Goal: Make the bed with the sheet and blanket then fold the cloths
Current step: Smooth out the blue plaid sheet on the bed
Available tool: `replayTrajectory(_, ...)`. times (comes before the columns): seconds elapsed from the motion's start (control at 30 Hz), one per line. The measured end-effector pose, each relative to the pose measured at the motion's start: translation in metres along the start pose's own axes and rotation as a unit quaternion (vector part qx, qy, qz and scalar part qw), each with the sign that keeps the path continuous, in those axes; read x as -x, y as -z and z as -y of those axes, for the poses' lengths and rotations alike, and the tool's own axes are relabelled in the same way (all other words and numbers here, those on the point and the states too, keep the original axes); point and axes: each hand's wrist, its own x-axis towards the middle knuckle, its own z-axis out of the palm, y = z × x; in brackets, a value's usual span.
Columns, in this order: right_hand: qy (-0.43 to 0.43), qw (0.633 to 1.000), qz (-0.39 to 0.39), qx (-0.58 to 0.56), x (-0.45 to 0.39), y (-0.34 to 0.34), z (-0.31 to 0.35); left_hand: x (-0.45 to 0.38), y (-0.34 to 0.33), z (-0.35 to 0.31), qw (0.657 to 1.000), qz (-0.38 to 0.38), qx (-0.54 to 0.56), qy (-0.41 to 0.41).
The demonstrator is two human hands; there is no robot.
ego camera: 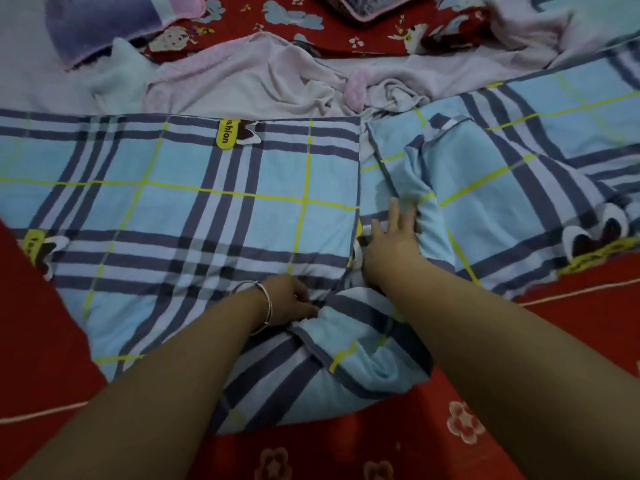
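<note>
A light-blue plaid blanket (194, 209) with navy stripes and yellow lines lies across the red bed sheet (45, 341). Its left part is folded flat with a straight right edge. Its right part (519, 174) is spread and rumpled. My left hand (287, 301), with a silver bangle on the wrist, pinches a fold of the blanket near the front edge. My right hand (393, 237) lies flat with fingers spread on the blanket beside a raised ridge of cloth. A bunched corner (374, 358) sits between my forearms.
A crumpled pale pink cloth (249, 77) lies behind the blanket, with more pale cloth (526, 29) at the back right. A purple folded towel (104, 26) sits at the back left. The red sheet with flower prints (460, 424) is in front.
</note>
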Motion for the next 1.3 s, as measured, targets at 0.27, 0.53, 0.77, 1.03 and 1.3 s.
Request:
replayTrajectory(0.27, 0.065, 0.994, 0.082, 0.039, 0.049, -0.034, -0.039, 0.046, -0.045, -0.022, 0.998, -0.053, -0.037, 0.007)
replayTrajectory(0.53, 0.123, 0.991, 0.047, -0.013, 0.081, -0.081, -0.035, 0.069, -0.064, -0.028, 0.998, -0.003, -0.06, -0.008)
replayTrajectory(0.77, 0.175, 0.957, 0.194, -0.123, 0.134, -0.146, -0.018, 0.076, -0.101, -0.036, 0.99, 0.027, -0.139, 0.019)
replayTrajectory(1.03, 0.218, 0.932, 0.219, -0.191, 0.127, -0.184, 0.025, 0.071, -0.153, -0.046, 0.93, 0.099, -0.345, -0.072)
replayTrajectory(1.3, 0.118, 0.899, 0.159, -0.392, 0.102, -0.166, 0.039, 0.058, -0.134, -0.041, 0.975, -0.108, -0.195, 0.022)
